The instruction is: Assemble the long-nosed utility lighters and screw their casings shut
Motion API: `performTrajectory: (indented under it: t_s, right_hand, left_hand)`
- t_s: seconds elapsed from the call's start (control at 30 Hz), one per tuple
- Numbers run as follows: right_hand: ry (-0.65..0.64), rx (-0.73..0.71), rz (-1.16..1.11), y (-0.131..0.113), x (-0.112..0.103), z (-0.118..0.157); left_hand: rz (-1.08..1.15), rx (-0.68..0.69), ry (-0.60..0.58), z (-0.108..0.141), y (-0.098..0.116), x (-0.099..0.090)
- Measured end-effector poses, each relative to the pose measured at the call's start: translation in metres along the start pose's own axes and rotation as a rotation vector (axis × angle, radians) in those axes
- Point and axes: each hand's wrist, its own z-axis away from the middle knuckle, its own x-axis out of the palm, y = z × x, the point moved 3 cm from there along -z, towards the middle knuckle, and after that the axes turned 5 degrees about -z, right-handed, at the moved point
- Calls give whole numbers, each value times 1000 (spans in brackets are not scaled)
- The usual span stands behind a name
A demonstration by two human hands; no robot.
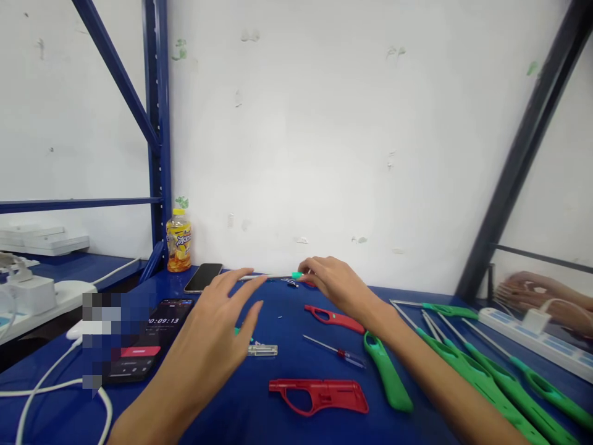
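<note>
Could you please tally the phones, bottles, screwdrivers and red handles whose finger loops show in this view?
Phones: 2
Bottle: 1
Screwdriver: 1
Red handles: 2
Total: 6
A red bit by the right hand is mostly hidden, so I left it out.

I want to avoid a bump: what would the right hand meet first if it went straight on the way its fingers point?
Probably the left hand, spread open ahead of the right hand, though depth is unclear from this single view.
</note>
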Motion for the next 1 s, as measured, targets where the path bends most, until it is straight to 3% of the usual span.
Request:
performTrajectory:
  t_s: [0.17, 0.3, 0.53, 0.7, 1.0]
  right_hand:
    - [163, -79, -109, -50, -36, 71]
    - [248, -92, -212, -75, -45, 98]
    - [328, 199, -449, -56, -32, 110]
    - [268, 118, -500, -53, -31, 105]
    - [308, 119, -485, -53, -35, 106]
  left_hand:
    - [16, 218, 14, 8, 42, 4]
    - [131, 284, 11, 16, 66, 3]
    - [292, 220, -77, 22, 65, 1]
    - [337, 202, -187, 23, 68, 2]
    - [205, 282, -171, 20, 64, 6]
